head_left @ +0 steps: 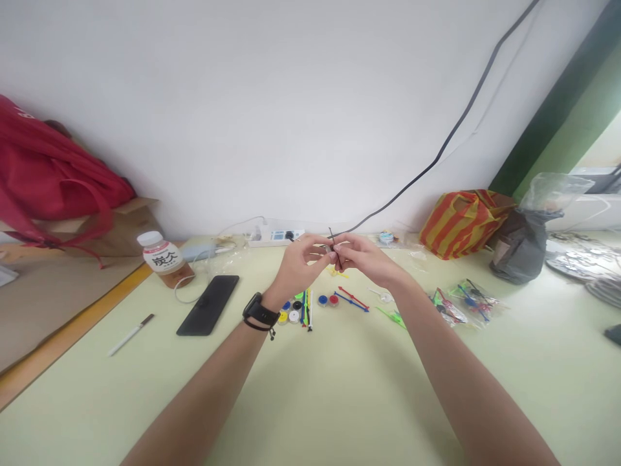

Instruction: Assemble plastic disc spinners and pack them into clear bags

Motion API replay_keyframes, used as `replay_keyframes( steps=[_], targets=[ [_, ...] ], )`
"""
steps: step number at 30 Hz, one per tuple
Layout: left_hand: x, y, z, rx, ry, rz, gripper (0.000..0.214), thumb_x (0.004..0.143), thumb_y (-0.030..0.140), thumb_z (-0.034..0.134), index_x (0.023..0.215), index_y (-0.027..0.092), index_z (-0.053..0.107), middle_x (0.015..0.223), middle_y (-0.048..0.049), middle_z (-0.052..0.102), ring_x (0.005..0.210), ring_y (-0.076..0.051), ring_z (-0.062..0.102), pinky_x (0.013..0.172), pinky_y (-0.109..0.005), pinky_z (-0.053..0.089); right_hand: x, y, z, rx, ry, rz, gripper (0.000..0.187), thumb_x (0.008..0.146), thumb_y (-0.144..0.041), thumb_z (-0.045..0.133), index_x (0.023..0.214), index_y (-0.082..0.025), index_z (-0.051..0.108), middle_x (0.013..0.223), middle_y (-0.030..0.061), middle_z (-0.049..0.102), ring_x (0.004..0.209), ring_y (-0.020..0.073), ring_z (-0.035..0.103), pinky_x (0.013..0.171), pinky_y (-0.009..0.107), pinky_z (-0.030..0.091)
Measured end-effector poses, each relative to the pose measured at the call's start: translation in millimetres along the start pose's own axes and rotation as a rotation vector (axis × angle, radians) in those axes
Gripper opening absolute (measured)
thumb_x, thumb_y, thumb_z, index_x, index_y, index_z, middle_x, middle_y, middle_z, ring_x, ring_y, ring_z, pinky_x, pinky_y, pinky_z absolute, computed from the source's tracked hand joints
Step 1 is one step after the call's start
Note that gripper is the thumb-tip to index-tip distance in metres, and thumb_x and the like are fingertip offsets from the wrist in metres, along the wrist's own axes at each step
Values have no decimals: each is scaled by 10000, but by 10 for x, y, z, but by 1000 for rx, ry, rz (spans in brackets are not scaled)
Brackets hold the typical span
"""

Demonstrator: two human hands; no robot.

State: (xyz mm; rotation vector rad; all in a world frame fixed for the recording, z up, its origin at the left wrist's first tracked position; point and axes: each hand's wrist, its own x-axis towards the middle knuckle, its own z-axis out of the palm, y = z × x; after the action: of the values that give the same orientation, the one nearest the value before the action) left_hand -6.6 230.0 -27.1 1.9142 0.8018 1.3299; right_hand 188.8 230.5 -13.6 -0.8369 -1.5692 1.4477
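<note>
My left hand [310,254] and my right hand [358,255] meet above the table, fingertips pinched together. Between them is a thin black stick [331,234], its tip pointing up; it resembles the slim plastic arrows below, though the fingers hide its middle. Beneath the hands lie a red arrow [353,297] and a blue arrow [351,301], beside a small blue disc [323,300] and a red disc [334,300]. Close to my left wrist are a yellow disc [283,317], a white disc [294,316] and a bundle of coloured arrows [306,312].
Left on the table are a black phone [208,305], a pen [130,335] and a drink bottle [165,260]. A power strip [276,238] sits against the wall. Bagged coloured parts [474,301], a striped bag [463,223] and a grey bag [521,249] stand or lie at right.
</note>
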Motion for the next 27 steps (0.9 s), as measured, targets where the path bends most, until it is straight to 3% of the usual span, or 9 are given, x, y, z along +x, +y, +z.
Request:
replay_keyframes(
  steps=[4,7,11,16,18,20,24,27],
  targets=[
    [-14,29,-21,109,-70,50,248,894,266,708,1131,195,711,1105,-85,689,865,-167,733,814,-307,638,-11,0,8,-110,-22,14,160,914,-351,624,1013,-225,612,852,17,684,794,175,672,779,342,553],
    [-22,55,-38,226,-101,93,224,877,229,696,1097,195,718,1047,-68,682,799,-145,717,787,-287,624,-8,6,3,-246,11,-31,66,862,-252,596,911,-210,614,841,4,641,771,152,618,727,288,514],
    [-38,90,-24,266,-129,86,190,847,204,678,1035,185,704,959,-47,685,721,-131,688,712,-262,603,-6,17,11,-297,-42,-50,84,820,-202,530,896,-212,564,735,-24,554,691,145,551,652,265,456],
    [-80,123,-1,248,-165,4,59,786,185,667,831,190,628,740,11,664,636,-128,636,632,-243,552,2,83,-19,-702,38,14,161,878,-231,425,985,-221,545,929,9,602,817,165,543,702,265,448],
    [-100,124,-16,270,-267,-41,77,746,184,688,740,191,612,680,15,654,614,-137,629,596,-241,520,5,150,-96,-811,59,82,196,870,-200,438,1010,-217,576,976,31,631,863,184,555,738,283,443],
    [-120,111,-35,294,-445,-60,60,711,189,717,708,194,656,701,-1,693,659,-163,657,599,-249,504,2,236,-199,-892,34,175,191,811,-157,519,968,-211,614,940,47,653,839,202,570,719,294,432],
    [-163,30,-44,359,-789,-113,190,635,171,767,809,239,800,778,3,755,660,-177,659,563,-252,470,-26,374,-348,-1020,-44,361,189,695,-121,666,860,-213,654,916,73,696,793,226,621,647,295,424],
    [-186,-35,-45,450,-873,-231,177,590,158,788,741,246,818,656,20,709,480,-143,556,450,-258,380,-53,396,-344,-1047,-109,473,153,683,-189,736,812,-224,659,885,70,726,722,222,655,591,295,431]
  ],
)
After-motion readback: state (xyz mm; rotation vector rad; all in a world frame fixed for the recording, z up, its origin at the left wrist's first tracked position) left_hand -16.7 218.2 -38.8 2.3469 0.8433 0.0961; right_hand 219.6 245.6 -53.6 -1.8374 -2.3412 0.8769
